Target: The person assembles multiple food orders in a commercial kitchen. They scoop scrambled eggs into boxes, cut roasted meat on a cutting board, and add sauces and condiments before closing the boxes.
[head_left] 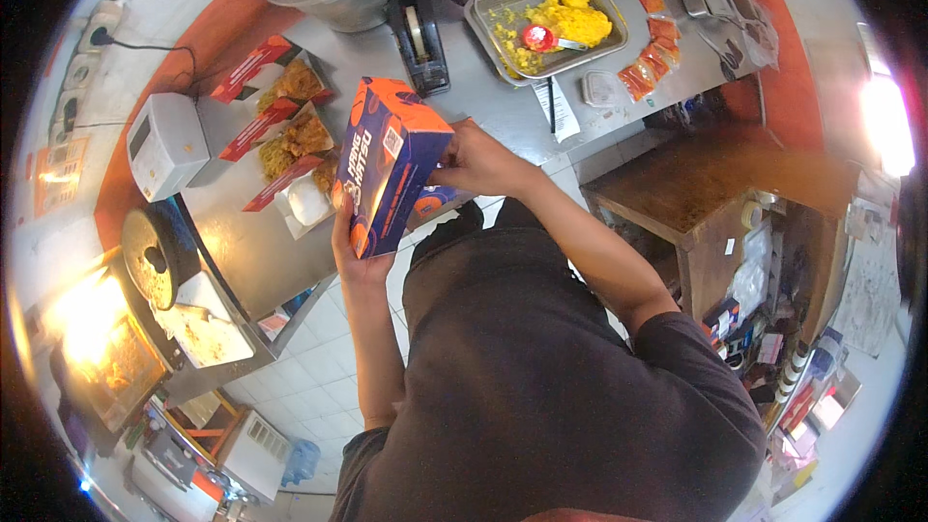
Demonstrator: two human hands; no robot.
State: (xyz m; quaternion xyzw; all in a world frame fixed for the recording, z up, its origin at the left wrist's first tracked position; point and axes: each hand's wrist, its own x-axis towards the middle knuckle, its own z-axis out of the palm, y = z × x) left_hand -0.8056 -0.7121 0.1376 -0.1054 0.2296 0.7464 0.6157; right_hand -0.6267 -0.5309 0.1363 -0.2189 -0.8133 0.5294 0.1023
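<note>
A purple and orange cardboard food box [401, 169] is held up in front of me, tilted, over the front edge of the steel counter [350, 68]. My left hand [362, 256] grips it from the left and below. At the box's right side, the curled fingers of my right hand [488, 162] press on its edge; their tips are partly hidden. Just left of the box stand several open red-edged food boxes [232, 80] holding fried chicken [298, 82]. A white wrapped portion [307, 201] lies in the nearest one.
Behind are a tape dispenser [419, 43], a metal tray [546, 72] of yellow food with a red-topped spoon, and a large plastic tub [338, 5]. Sauce sachets [650, 66] and a pen [551, 106] lie to the right. A white printer [166, 150] and dark lid [150, 259] stand left.
</note>
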